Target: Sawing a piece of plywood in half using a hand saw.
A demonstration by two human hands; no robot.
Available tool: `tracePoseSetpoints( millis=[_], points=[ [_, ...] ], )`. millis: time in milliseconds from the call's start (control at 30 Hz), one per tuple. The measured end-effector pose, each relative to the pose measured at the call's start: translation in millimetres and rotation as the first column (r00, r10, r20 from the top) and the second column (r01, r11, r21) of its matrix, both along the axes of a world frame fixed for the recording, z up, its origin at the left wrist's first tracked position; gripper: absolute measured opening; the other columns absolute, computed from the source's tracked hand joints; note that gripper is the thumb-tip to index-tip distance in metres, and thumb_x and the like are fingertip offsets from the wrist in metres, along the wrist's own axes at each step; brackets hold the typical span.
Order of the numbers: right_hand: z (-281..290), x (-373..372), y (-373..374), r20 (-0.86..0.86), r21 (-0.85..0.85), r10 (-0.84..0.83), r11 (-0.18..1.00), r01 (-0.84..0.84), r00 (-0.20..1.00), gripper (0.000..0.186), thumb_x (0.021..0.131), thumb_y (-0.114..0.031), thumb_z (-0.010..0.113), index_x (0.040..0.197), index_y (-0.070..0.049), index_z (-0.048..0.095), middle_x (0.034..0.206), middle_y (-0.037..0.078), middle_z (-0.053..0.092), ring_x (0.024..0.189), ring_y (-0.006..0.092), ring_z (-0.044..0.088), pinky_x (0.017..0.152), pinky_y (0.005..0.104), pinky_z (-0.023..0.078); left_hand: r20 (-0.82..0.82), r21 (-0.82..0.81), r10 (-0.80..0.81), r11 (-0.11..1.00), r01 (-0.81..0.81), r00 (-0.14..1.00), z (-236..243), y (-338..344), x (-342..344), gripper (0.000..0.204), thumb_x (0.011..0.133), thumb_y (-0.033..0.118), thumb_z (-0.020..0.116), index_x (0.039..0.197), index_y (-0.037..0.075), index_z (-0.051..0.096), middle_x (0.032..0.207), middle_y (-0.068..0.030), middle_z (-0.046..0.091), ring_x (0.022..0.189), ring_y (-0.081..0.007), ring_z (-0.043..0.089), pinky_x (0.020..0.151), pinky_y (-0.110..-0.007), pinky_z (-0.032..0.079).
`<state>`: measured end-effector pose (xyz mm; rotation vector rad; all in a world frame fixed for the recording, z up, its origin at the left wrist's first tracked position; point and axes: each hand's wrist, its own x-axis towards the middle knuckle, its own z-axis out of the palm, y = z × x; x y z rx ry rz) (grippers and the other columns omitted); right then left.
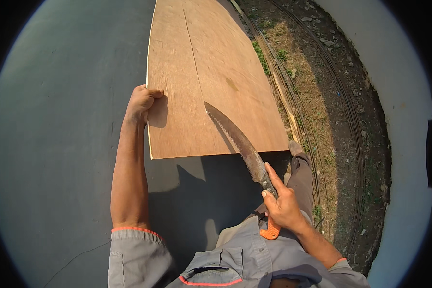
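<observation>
A brown plywood sheet (216, 67) with a dark line along its length stretches away from me. My left hand (143, 100) grips its left edge, thumb on the top face and the other fingers hidden behind the edge. In my right hand (284, 206) is a curved pruning saw (240, 144) with an orange and black handle. The toothed, rust-stained blade points up and left over the near part of the sheet. Its tip lies close to the lower end of the dark line, and whether it touches the wood I cannot tell.
A smooth grey surface (62, 120) fills the left side. To the right runs a strip of dirt and weeds (331, 110) with long thin rods (355, 129) and wooden strips (281, 91). Beyond it stands a pale wall (403, 91). My shoe (295, 147) is beside the sheet's near right corner.
</observation>
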<state>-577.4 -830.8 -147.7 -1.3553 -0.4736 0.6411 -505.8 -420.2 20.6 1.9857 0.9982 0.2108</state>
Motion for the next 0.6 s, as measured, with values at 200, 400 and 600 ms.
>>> tracePoseSetpoints(
  millis=[200,400,600],
  points=[
    [-22,61,141,-0.069,-0.072,0.012,0.997,-0.016,0.998,0.068,0.095,-0.009,0.054,0.158,0.002,0.032,0.063,0.017,0.062,0.056,0.0197,0.064,0.058,0.0369,0.053,0.026,-0.046,-0.065,0.997,0.066,0.998,-17,7,21,0.016,0.086,-0.002,0.062,0.100,-0.010,0.065,0.088,-0.0180,0.070,0.071,-0.0245,0.070,0.064,-0.042,0.059],
    [3,-5,-20,0.026,-0.012,-0.017,1.000,0.017,1.000,0.070,0.093,-0.001,0.053,0.160,-0.003,0.033,0.118,0.024,0.073,0.053,0.0175,0.065,0.056,0.0316,0.055,-0.004,-0.021,-0.027,0.999,0.027,1.000,11,-16,15,0.017,0.085,-0.001,0.063,0.100,-0.009,0.065,0.087,-0.0177,0.069,0.069,-0.0239,0.069,0.063,-0.041,0.059],
    [0,53,118,-0.245,-0.014,0.092,0.995,-0.098,0.965,0.067,0.096,-0.008,0.055,0.158,0.001,0.033,0.063,0.011,0.063,0.052,0.0173,0.062,0.052,0.0358,0.054,-0.017,0.006,-0.037,0.999,0.037,0.999,-16,12,11,0.015,0.085,0.000,0.063,0.098,-0.008,0.064,0.086,-0.0162,0.069,0.066,-0.0221,0.067,0.058,-0.040,0.057]
  ],
)
